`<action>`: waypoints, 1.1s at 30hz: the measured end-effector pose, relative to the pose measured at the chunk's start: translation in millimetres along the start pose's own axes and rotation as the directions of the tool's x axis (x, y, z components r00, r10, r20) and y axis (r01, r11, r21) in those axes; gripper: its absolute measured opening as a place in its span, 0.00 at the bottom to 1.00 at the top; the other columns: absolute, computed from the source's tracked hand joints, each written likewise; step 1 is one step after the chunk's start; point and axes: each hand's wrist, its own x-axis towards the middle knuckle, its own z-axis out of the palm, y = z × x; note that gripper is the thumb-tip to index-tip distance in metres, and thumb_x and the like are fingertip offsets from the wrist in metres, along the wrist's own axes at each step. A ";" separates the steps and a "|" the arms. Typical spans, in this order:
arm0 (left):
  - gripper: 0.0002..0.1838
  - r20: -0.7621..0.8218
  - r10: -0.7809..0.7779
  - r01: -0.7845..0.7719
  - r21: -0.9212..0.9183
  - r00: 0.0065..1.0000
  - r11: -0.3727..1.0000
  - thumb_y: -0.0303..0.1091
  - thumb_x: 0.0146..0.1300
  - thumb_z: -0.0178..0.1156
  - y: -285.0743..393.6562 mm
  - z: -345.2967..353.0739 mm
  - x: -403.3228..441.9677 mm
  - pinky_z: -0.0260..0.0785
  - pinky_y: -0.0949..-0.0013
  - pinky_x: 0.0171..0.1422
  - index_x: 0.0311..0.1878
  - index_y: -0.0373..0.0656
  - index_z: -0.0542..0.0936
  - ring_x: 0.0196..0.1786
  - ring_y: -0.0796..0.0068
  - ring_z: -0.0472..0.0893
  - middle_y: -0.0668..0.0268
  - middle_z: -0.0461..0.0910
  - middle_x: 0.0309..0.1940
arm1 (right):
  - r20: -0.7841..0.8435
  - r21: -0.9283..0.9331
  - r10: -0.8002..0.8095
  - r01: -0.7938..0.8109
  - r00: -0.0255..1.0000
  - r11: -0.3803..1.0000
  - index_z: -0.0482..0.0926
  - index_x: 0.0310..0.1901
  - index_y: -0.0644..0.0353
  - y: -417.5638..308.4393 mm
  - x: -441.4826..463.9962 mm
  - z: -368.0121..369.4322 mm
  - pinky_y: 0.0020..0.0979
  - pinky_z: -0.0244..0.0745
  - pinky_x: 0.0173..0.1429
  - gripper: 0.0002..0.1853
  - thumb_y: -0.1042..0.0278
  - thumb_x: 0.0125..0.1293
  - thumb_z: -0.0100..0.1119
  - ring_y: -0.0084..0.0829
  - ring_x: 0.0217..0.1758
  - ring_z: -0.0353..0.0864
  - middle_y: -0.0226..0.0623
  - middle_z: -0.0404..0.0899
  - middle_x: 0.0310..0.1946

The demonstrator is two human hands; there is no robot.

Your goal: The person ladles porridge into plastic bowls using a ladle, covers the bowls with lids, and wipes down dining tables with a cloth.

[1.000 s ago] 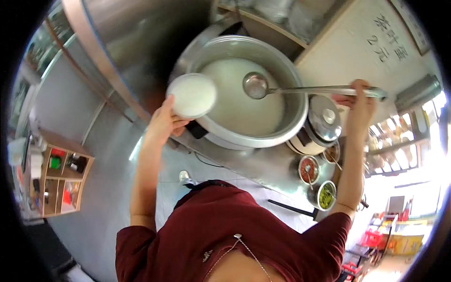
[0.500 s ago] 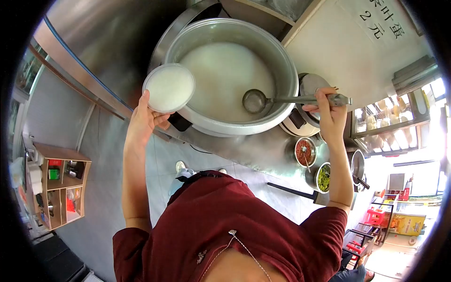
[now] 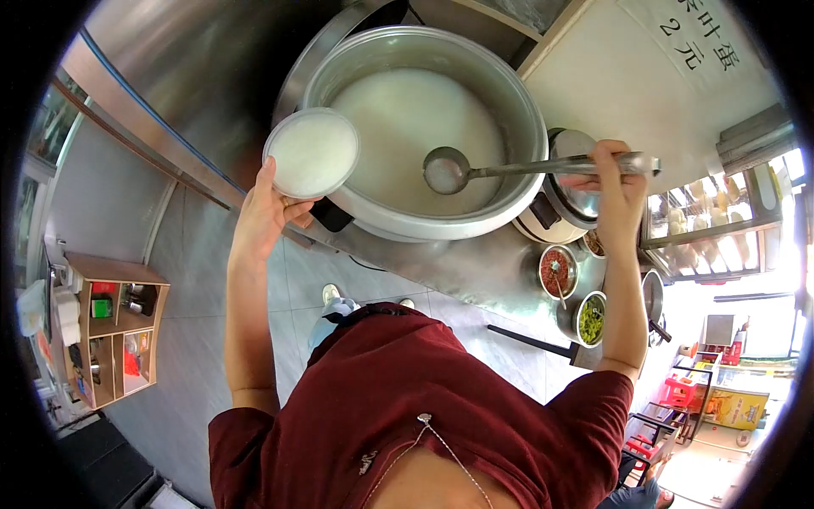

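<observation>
My left hand [image 3: 270, 208] grips a round clear bowl [image 3: 312, 154] filled nearly to the rim with white porridge-like liquid. The bowl is beside the left rim of a large metal pot [image 3: 530, 182], overlapping it in view. Pale, milky liquid [image 3: 407, 110] fills much of that pot. Fingers wrapped round the handle, my right hand [image 3: 617, 191] holds a metal ladle [image 3: 447, 170] at the pot's right side. The ladle's head is over or at the liquid's surface; I cannot tell which. A little whitish liquid shows in its cup.
Right of the pot stands a smaller lidded cooker [image 3: 555, 212]. Nearer me are a metal bowl of red chopped food [image 3: 555, 265] and one of green pieces [image 3: 591, 322]. A wooden shelf unit [image 3: 119, 318] is at far left; a glass-fronted case [image 3: 708, 212] is at right.
The ladle's head has shifted slightly left and up in view, and its cup now faces up more. My right hand has moved a little right. My left hand still holds the bowl.
</observation>
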 end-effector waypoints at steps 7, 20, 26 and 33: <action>0.36 -0.035 -0.002 0.002 -0.014 0.999 1.000 0.60 0.65 0.46 0.4 2.9 -1.1 0.75 0.74 0.40 0.59 0.33 0.66 0.40 0.69 0.82 0.56 0.79 0.42 | 0.240 -0.065 -0.166 0.186 0.957 0.980 0.72 0.39 0.71 34.1 -26.3 31.1 0.19 0.72 0.28 0.08 0.73 0.67 0.49 0.27 0.29 0.84 0.31 0.72 0.24; 0.36 0.006 -0.039 0.039 -0.031 0.999 0.999 0.60 0.66 0.45 -3.0 -5.2 1.6 0.74 0.74 0.43 0.55 0.31 0.70 0.40 0.69 0.82 0.57 0.80 0.39 | -0.128 0.056 -0.067 0.075 0.989 0.996 0.71 0.37 0.66 -47.6 21.1 -9.0 0.20 0.77 0.25 0.10 0.66 0.67 0.48 0.35 0.23 0.83 0.40 0.75 0.31; 0.35 -0.009 -0.011 0.011 0.009 1.000 1.000 0.60 0.67 0.42 3.5 5.3 -4.7 0.73 0.73 0.46 0.56 0.31 0.70 0.42 0.69 0.81 0.56 0.80 0.42 | -0.126 0.050 -0.256 0.264 0.958 0.963 0.73 0.40 0.69 -103.0 27.9 -13.2 0.22 0.80 0.30 0.11 0.68 0.67 0.47 0.33 0.26 0.84 0.39 0.75 0.34; 0.36 0.001 -0.016 0.016 0.037 1.000 0.999 0.61 0.67 0.41 2.3 1.6 -2.4 0.72 0.73 0.48 0.55 0.30 0.71 0.44 0.69 0.81 0.55 0.80 0.42 | 0.001 0.164 -0.374 0.368 0.928 0.915 0.70 0.40 0.72 -125.5 22.9 28.1 0.25 0.82 0.34 0.12 0.68 0.69 0.44 0.37 0.28 0.84 0.41 0.75 0.34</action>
